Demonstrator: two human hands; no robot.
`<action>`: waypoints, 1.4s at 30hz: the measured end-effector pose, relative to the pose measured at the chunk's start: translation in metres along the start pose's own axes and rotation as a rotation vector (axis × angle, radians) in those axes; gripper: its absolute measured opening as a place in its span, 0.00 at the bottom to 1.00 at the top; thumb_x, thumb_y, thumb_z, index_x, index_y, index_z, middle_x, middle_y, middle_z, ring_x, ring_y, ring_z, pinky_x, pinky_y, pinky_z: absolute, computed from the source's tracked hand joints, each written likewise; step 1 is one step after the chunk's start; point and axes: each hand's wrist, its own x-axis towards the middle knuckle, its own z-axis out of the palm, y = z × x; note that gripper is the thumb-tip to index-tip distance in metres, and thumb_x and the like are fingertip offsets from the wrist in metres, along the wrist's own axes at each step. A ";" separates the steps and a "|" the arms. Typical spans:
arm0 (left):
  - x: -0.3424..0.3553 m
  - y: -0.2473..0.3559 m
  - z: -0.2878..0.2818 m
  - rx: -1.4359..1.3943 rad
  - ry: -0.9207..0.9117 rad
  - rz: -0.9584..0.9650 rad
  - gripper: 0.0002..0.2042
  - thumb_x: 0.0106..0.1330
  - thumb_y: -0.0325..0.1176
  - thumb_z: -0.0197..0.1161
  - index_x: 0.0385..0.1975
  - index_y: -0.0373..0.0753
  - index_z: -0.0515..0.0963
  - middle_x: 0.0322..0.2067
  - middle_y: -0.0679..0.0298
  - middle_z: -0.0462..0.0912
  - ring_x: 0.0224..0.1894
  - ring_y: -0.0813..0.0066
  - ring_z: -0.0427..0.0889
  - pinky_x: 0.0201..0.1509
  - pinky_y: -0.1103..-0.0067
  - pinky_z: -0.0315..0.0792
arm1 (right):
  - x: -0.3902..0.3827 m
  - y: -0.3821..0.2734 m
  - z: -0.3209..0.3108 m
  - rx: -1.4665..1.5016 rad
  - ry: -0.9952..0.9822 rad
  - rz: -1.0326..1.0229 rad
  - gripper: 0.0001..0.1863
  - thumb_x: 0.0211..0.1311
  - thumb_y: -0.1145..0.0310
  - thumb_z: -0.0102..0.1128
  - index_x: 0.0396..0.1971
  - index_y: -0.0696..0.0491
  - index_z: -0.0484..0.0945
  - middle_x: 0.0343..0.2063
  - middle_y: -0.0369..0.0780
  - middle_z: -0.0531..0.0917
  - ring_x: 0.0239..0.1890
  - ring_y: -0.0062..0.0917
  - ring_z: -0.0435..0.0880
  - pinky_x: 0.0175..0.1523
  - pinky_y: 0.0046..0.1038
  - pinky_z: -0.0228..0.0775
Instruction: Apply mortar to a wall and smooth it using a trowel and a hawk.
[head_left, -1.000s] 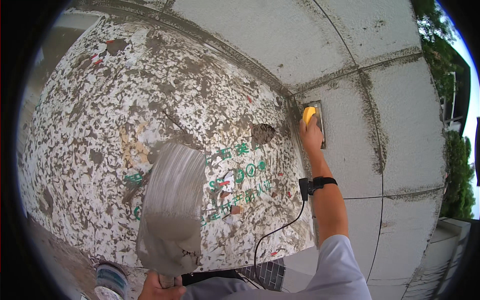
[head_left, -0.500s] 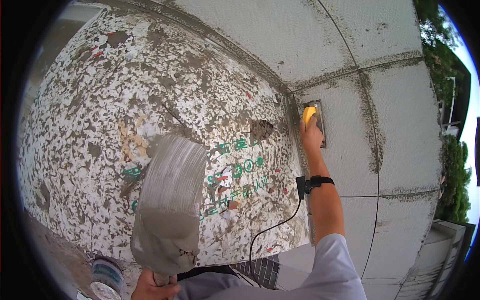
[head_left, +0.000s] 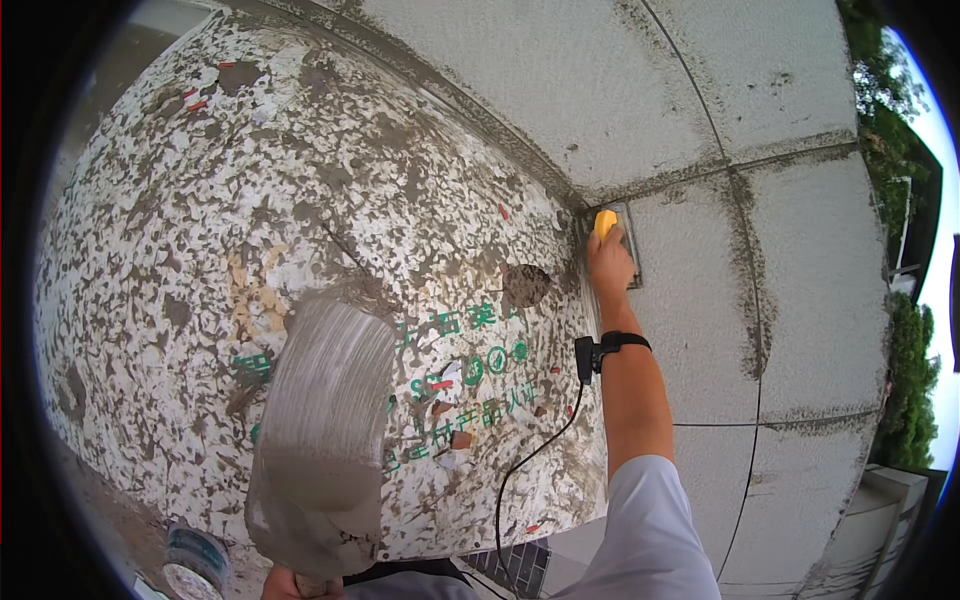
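My right hand is closed round the yellow handle of a plastering trowel. The trowel's flat metal blade lies against the grey wall, close beside its inner corner. Low in the picture, my left hand grips the short handle of a mortar hawk, partly cut off by the lower edge. Streaky grey residue coats the hawk's long flat face, and a thick heap of wet mortar sits on its near end.
Mortar-spattered white sheeting with green print spreads left of the wall. A bucket stands at the lower left. A black cable hangs from a band on my right wrist. Dark joint lines cross the wall; trees stand beyond it.
My right hand has slid the trowel left and upward along the wall, nearer the corner. The hawk and my left hand have shifted slightly left and lower in view.
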 end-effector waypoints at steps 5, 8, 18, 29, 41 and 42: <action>-0.009 0.015 0.010 0.071 -0.048 0.067 0.20 0.57 0.28 0.70 0.44 0.35 0.67 0.21 0.66 0.73 0.14 0.79 0.72 0.15 0.84 0.64 | -0.027 0.014 -0.040 -0.052 0.032 0.028 0.24 0.67 0.50 0.51 0.44 0.58 0.63 0.24 0.51 0.83 0.24 0.48 0.83 0.29 0.47 0.74; -0.013 0.020 0.011 0.013 -0.086 0.038 0.20 0.56 0.29 0.71 0.43 0.35 0.67 0.19 0.67 0.72 0.14 0.79 0.72 0.16 0.84 0.64 | -0.039 0.019 -0.050 0.050 0.027 -0.028 0.22 0.66 0.50 0.52 0.42 0.56 0.63 0.23 0.51 0.83 0.25 0.49 0.83 0.29 0.48 0.74; -0.011 0.004 0.000 0.016 0.034 0.023 0.25 0.55 0.21 0.67 0.53 0.35 0.65 0.26 0.62 0.75 0.16 0.77 0.73 0.17 0.82 0.67 | -0.006 -0.017 0.010 0.079 -0.052 0.022 0.27 0.67 0.49 0.50 0.46 0.62 0.67 0.26 0.52 0.84 0.29 0.47 0.85 0.33 0.44 0.77; 0.007 0.023 0.027 0.109 0.023 0.039 0.13 0.47 0.21 0.67 0.30 0.33 0.70 0.16 0.62 0.73 0.12 0.76 0.72 0.14 0.79 0.64 | -0.118 0.039 -0.057 -0.107 -0.335 0.111 0.25 0.66 0.51 0.50 0.44 0.61 0.69 0.28 0.50 0.85 0.32 0.44 0.86 0.37 0.43 0.78; 0.026 0.014 0.049 0.157 -0.523 -0.116 0.10 0.59 0.24 0.63 0.36 0.34 0.70 0.18 0.67 0.72 0.14 0.81 0.72 0.15 0.81 0.65 | -0.291 -0.048 -0.331 1.925 -0.370 0.345 0.24 0.70 0.43 0.42 0.36 0.51 0.70 0.11 0.30 0.65 0.09 0.17 0.60 0.19 0.22 0.56; 0.027 0.012 0.056 0.161 -0.505 -0.126 0.10 0.59 0.24 0.63 0.36 0.34 0.70 0.18 0.67 0.72 0.14 0.81 0.72 0.15 0.81 0.65 | -0.299 -0.053 -0.332 1.939 -0.379 0.359 0.24 0.70 0.43 0.42 0.36 0.51 0.70 0.11 0.30 0.65 0.09 0.17 0.60 0.19 0.22 0.56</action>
